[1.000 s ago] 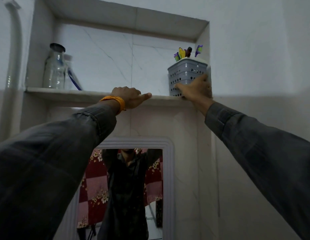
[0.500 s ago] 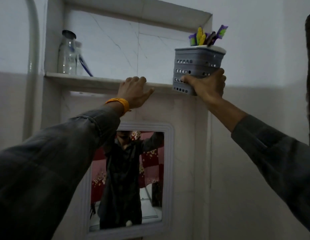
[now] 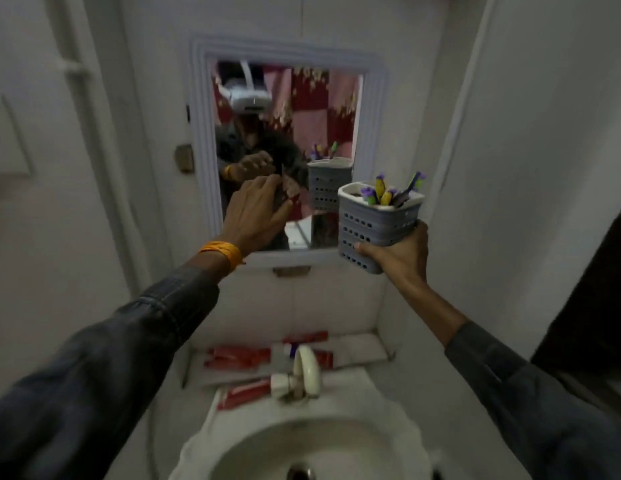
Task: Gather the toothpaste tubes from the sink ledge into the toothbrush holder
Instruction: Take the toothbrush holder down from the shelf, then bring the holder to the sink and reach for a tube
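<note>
My right hand [image 3: 399, 252] grips the grey perforated toothbrush holder [image 3: 375, 223] from below, holding it upright in the air in front of the mirror's lower right corner. Several toothbrushes [image 3: 388, 194] stick out of it. My left hand [image 3: 257, 211] hangs in front of the mirror with fingers spread and nothing in it. Far below, several red and white toothpaste tubes lie on the sink ledge [image 3: 357, 351]: one [image 3: 239, 356] behind the tap, one [image 3: 304, 337] further back, one [image 3: 246, 393] on the basin rim at the left.
A white-framed mirror [image 3: 288, 150] hangs on the wall and reflects the person and the holder. A cream tap [image 3: 304, 374] stands at the back of the white basin [image 3: 302, 445]. White pipes run down the left wall. A dark edge closes the right side.
The holder has come off the high shelf and down to mirror height in my right hand. My left hand left the shelf edge and dropped too. The view tilted down to the sink.
</note>
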